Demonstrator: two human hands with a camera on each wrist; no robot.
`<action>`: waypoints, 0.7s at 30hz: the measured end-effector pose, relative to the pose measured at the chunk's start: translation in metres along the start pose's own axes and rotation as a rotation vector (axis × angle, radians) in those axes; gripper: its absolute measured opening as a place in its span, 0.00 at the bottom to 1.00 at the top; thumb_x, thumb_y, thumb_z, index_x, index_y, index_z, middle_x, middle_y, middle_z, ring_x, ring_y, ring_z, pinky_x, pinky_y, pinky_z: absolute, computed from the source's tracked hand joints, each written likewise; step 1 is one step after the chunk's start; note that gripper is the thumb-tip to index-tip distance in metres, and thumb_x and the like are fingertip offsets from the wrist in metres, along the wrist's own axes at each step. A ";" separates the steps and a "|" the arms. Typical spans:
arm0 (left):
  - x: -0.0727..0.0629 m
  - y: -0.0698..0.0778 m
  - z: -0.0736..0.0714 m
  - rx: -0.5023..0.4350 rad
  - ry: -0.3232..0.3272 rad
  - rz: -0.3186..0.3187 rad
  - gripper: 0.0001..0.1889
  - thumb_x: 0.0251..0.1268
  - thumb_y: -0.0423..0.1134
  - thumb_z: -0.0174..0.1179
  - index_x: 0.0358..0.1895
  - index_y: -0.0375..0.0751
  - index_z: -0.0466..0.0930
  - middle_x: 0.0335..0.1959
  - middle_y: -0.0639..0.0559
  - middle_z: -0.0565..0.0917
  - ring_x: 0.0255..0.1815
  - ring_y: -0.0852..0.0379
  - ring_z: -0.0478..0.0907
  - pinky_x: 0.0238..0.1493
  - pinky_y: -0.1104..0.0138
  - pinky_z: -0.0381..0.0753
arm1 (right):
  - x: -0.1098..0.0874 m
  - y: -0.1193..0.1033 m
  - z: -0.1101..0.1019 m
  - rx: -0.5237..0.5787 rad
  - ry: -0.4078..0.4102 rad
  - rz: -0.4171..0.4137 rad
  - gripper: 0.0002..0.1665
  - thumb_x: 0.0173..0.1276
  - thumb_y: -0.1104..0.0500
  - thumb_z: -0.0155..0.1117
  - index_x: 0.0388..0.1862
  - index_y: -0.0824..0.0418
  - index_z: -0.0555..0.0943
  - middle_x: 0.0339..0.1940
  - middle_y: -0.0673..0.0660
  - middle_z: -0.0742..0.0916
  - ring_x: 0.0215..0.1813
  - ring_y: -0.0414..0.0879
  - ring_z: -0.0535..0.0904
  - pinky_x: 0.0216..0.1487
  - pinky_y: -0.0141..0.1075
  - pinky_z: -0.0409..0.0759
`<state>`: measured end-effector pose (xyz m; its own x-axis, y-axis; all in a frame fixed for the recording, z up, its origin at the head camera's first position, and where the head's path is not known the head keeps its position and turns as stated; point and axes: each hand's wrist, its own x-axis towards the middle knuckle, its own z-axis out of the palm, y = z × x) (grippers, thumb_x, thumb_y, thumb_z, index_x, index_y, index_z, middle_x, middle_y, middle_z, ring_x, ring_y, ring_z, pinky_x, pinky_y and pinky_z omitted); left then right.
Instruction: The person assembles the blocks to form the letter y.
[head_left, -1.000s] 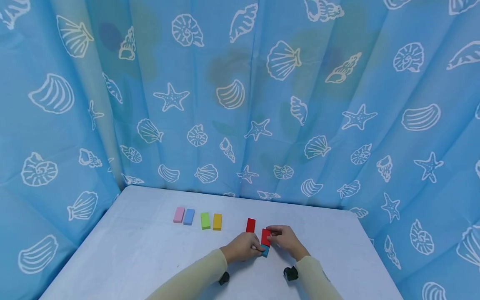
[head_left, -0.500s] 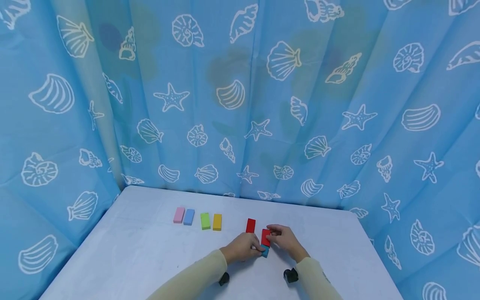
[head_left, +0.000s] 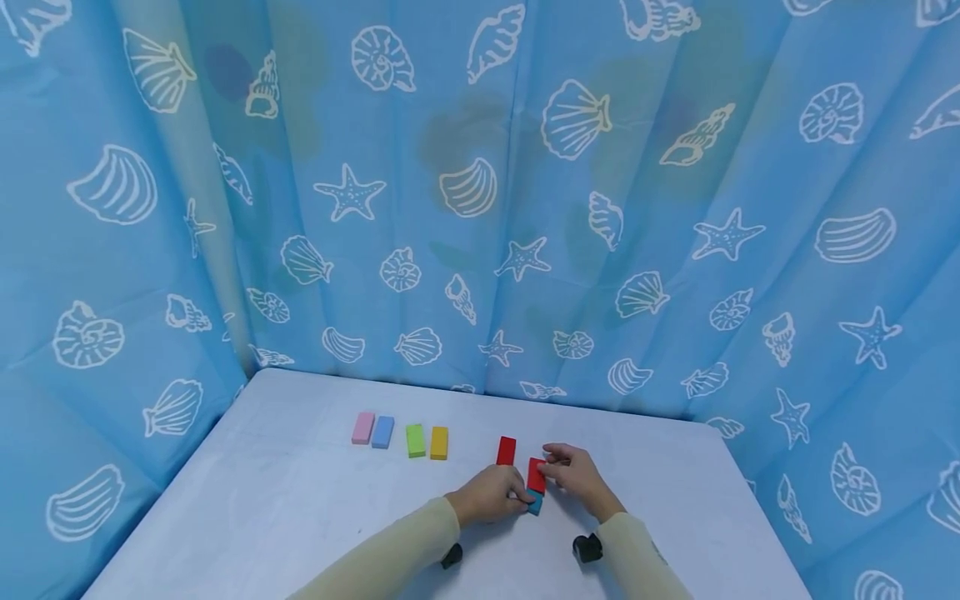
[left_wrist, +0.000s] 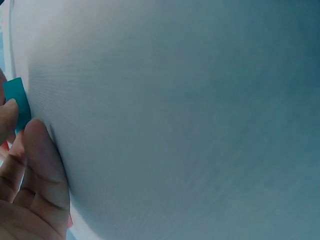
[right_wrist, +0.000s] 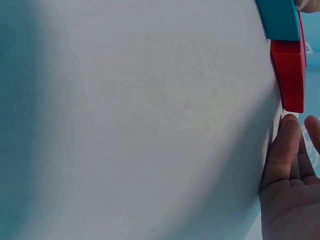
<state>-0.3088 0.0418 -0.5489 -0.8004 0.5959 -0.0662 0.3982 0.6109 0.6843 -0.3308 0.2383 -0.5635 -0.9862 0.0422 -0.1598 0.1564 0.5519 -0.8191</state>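
Observation:
My left hand (head_left: 483,496) pinches a teal block (head_left: 535,504) between thumb and fingers. That block also shows at the edge of the left wrist view, the thumb (left_wrist: 8,116) against it. End to end with it lies a red block (head_left: 536,475), which touches the teal block (right_wrist: 280,20) in the right wrist view. My right hand (head_left: 581,479) is just right of the red block (right_wrist: 290,75), its fingers extended and a small gap between them and the block. A second red block (head_left: 506,450) lies behind my left hand, partly covered by it.
On the white table (head_left: 262,483), a pink block (head_left: 363,427), a blue block (head_left: 382,432), a green block (head_left: 416,441) and a yellow block (head_left: 439,443) stand in a row at the left. A blue shell-print curtain (head_left: 480,250) hangs behind the table.
My right hand's fingers have come slightly away from the red block. The left hand stays at the teal block. The head view has shifted a little.

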 end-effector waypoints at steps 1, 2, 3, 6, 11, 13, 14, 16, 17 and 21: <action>0.000 0.000 0.000 0.000 0.001 -0.002 0.11 0.59 0.38 0.71 0.46 0.52 0.90 0.35 0.65 0.84 0.37 0.72 0.75 0.38 0.76 0.77 | 0.000 0.000 0.000 0.000 -0.001 -0.003 0.35 0.58 0.56 0.75 0.65 0.59 0.76 0.50 0.57 0.83 0.45 0.48 0.79 0.43 0.37 0.84; 0.000 0.000 0.000 -0.002 0.000 -0.005 0.12 0.59 0.38 0.71 0.46 0.52 0.90 0.35 0.65 0.84 0.37 0.72 0.75 0.38 0.77 0.77 | 0.001 0.000 0.000 -0.003 -0.002 -0.006 0.35 0.58 0.57 0.75 0.65 0.60 0.76 0.50 0.58 0.83 0.45 0.48 0.79 0.42 0.37 0.85; 0.000 0.000 0.000 -0.005 0.000 -0.006 0.12 0.58 0.37 0.71 0.46 0.52 0.90 0.35 0.64 0.84 0.37 0.72 0.75 0.38 0.77 0.77 | 0.001 -0.001 0.000 -0.003 -0.004 -0.004 0.35 0.57 0.57 0.76 0.64 0.59 0.76 0.50 0.58 0.83 0.44 0.48 0.79 0.42 0.37 0.84; 0.000 0.001 -0.002 -0.015 -0.003 -0.006 0.12 0.58 0.37 0.71 0.46 0.51 0.90 0.35 0.64 0.84 0.37 0.71 0.75 0.37 0.77 0.77 | 0.002 -0.001 0.000 -0.021 -0.008 -0.014 0.33 0.57 0.58 0.76 0.62 0.59 0.78 0.50 0.58 0.84 0.44 0.48 0.79 0.43 0.37 0.85; 0.001 0.001 -0.004 0.005 -0.009 0.005 0.13 0.58 0.37 0.71 0.47 0.52 0.90 0.35 0.64 0.84 0.37 0.72 0.75 0.37 0.77 0.77 | -0.001 -0.003 0.000 -0.070 -0.004 -0.023 0.27 0.58 0.61 0.75 0.58 0.59 0.81 0.52 0.58 0.84 0.48 0.49 0.79 0.48 0.40 0.85; 0.002 0.001 -0.004 0.016 -0.011 0.007 0.13 0.58 0.37 0.71 0.47 0.52 0.89 0.35 0.64 0.83 0.37 0.71 0.75 0.36 0.77 0.77 | -0.002 -0.004 0.000 -0.075 -0.002 -0.025 0.26 0.58 0.61 0.75 0.57 0.59 0.82 0.52 0.58 0.84 0.49 0.50 0.78 0.49 0.41 0.85; 0.002 0.000 -0.004 0.018 -0.012 0.007 0.13 0.58 0.37 0.71 0.47 0.52 0.89 0.35 0.64 0.83 0.37 0.71 0.75 0.36 0.77 0.77 | -0.003 -0.005 0.001 -0.076 -0.003 -0.025 0.26 0.59 0.61 0.74 0.57 0.59 0.82 0.52 0.58 0.84 0.49 0.50 0.78 0.49 0.41 0.85; 0.003 -0.001 -0.003 0.018 -0.018 0.006 0.13 0.59 0.37 0.71 0.47 0.52 0.89 0.34 0.63 0.83 0.37 0.71 0.75 0.36 0.77 0.76 | -0.003 -0.004 0.001 -0.069 -0.005 -0.021 0.25 0.59 0.62 0.74 0.57 0.60 0.82 0.52 0.59 0.84 0.49 0.50 0.78 0.50 0.42 0.85; 0.003 -0.002 -0.002 0.017 -0.019 0.007 0.13 0.59 0.37 0.71 0.47 0.52 0.89 0.34 0.63 0.83 0.37 0.71 0.75 0.36 0.77 0.76 | -0.004 -0.004 0.001 -0.064 -0.006 -0.015 0.25 0.60 0.62 0.73 0.57 0.59 0.82 0.52 0.58 0.84 0.49 0.50 0.78 0.50 0.41 0.85; 0.004 -0.003 0.000 0.011 -0.021 0.010 0.12 0.59 0.37 0.71 0.47 0.52 0.90 0.34 0.64 0.83 0.36 0.72 0.74 0.36 0.77 0.76 | -0.004 -0.002 0.001 -0.056 -0.013 -0.006 0.24 0.61 0.62 0.73 0.57 0.60 0.82 0.52 0.59 0.84 0.50 0.51 0.78 0.50 0.42 0.85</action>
<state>-0.3129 0.0421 -0.5517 -0.7868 0.6126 -0.0750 0.4109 0.6106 0.6770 -0.3267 0.2360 -0.5621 -0.9863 0.0288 -0.1625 0.1473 0.5978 -0.7880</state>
